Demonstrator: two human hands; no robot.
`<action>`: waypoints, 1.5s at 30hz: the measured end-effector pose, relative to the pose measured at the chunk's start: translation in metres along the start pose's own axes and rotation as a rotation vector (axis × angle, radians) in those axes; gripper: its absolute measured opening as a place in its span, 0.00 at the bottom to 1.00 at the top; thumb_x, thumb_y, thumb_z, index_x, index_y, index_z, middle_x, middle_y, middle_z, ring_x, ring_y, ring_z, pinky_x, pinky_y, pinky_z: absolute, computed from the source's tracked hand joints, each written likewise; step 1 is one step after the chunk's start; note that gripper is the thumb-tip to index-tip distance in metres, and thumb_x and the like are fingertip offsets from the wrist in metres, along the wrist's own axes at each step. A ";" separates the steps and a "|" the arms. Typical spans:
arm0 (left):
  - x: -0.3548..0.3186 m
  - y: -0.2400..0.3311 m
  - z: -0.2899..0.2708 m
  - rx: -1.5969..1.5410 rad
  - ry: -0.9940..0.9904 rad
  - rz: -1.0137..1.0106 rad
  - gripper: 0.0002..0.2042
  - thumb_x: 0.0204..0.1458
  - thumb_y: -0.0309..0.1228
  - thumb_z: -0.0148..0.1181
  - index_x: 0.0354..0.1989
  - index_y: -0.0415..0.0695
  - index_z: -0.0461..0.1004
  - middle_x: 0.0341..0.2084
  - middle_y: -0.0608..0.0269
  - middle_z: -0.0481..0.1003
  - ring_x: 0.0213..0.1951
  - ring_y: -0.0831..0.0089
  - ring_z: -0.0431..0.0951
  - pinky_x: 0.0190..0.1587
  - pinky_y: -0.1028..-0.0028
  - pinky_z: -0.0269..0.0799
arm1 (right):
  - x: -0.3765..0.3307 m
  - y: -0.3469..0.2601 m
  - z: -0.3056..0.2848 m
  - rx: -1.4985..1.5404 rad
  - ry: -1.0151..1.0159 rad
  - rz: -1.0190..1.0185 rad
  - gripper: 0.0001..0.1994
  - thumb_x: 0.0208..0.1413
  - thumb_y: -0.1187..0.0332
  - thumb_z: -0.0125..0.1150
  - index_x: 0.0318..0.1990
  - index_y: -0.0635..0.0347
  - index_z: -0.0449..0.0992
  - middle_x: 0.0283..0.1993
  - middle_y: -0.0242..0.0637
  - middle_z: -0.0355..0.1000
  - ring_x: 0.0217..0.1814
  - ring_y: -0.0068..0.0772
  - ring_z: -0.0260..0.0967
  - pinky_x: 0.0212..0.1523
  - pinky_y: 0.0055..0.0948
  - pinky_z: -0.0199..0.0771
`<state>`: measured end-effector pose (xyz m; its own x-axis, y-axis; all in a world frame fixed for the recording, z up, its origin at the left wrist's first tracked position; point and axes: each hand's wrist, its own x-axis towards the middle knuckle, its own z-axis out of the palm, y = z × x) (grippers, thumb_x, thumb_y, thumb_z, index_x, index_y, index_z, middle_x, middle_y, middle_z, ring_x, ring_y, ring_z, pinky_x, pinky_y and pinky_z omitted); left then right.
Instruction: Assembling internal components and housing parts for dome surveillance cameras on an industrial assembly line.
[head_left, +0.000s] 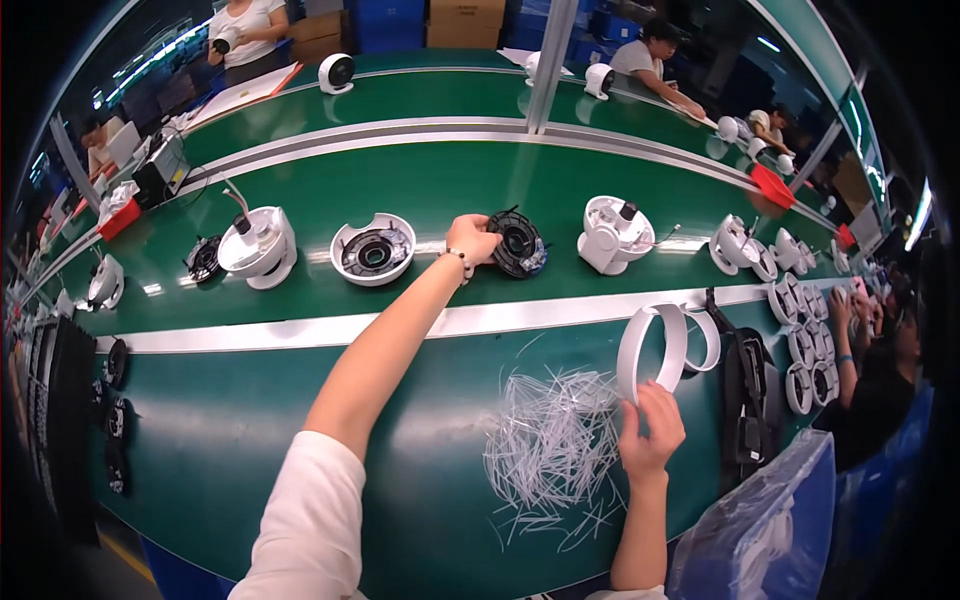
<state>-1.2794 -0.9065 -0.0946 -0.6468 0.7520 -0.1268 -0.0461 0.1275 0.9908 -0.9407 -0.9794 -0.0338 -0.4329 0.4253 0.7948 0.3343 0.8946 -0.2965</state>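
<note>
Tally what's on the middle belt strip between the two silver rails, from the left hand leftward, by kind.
Black round motor part, gripped by the left hand: 1
White shell with black insert: 1
White fan body: 1
Small black disc: 1
Total: 4

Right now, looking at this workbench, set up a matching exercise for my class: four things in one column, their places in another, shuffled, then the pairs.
Things
1. black round part
2. white ring
3. white strips
4. white fan housing

Places
A. loose pile on the near green bench, between the arms
B. standing on the belt, right of the left hand
C. held by the right hand
D. gripped by the left hand on the belt

Pairs: 1-D, 2-C, 3-A, 4-B
</note>
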 end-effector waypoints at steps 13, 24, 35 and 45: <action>-0.230 0.012 -0.175 -0.318 -0.032 0.134 0.18 0.45 0.15 0.47 0.45 0.38 0.53 0.44 0.57 0.59 0.42 0.72 0.67 0.41 0.75 0.70 | -0.006 -0.164 0.027 0.402 -0.500 -0.367 0.10 0.33 0.76 0.57 0.29 0.62 0.70 0.33 0.37 0.69 0.23 0.29 0.64 0.24 0.26 0.63; -0.261 -0.039 -0.222 -0.380 0.203 0.340 0.22 0.39 0.13 0.46 0.45 0.38 0.51 0.40 0.57 0.60 0.43 0.75 0.64 0.45 0.78 0.62 | -0.004 -0.229 0.074 0.239 -1.096 -0.348 0.24 0.29 0.59 0.66 0.38 0.58 0.69 0.53 0.45 0.55 0.56 0.50 0.48 0.51 0.53 0.47; -0.268 -0.038 -0.241 -0.320 0.275 0.382 0.23 0.38 0.11 0.43 0.45 0.37 0.49 0.42 0.56 0.56 0.46 0.73 0.61 0.51 0.76 0.56 | 0.008 -0.250 0.109 0.153 -1.151 -0.048 0.51 0.18 0.52 0.71 0.54 0.62 0.51 0.61 0.57 0.33 0.61 0.62 0.31 0.52 0.65 0.30; -0.276 -0.032 -0.242 -0.304 0.235 0.346 0.23 0.38 0.11 0.42 0.46 0.37 0.48 0.44 0.56 0.56 0.48 0.72 0.60 0.52 0.75 0.56 | 0.009 -0.225 0.111 0.306 -0.826 0.157 0.50 0.17 0.56 0.71 0.53 0.64 0.50 0.54 0.51 0.47 0.55 0.52 0.45 0.54 0.43 0.46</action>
<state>-1.2834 -1.2750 -0.0799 -0.8153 0.5467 0.1907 0.0048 -0.3231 0.9464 -1.1133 -1.1614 -0.0186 -0.9052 0.4037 0.1328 0.2543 0.7648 -0.5919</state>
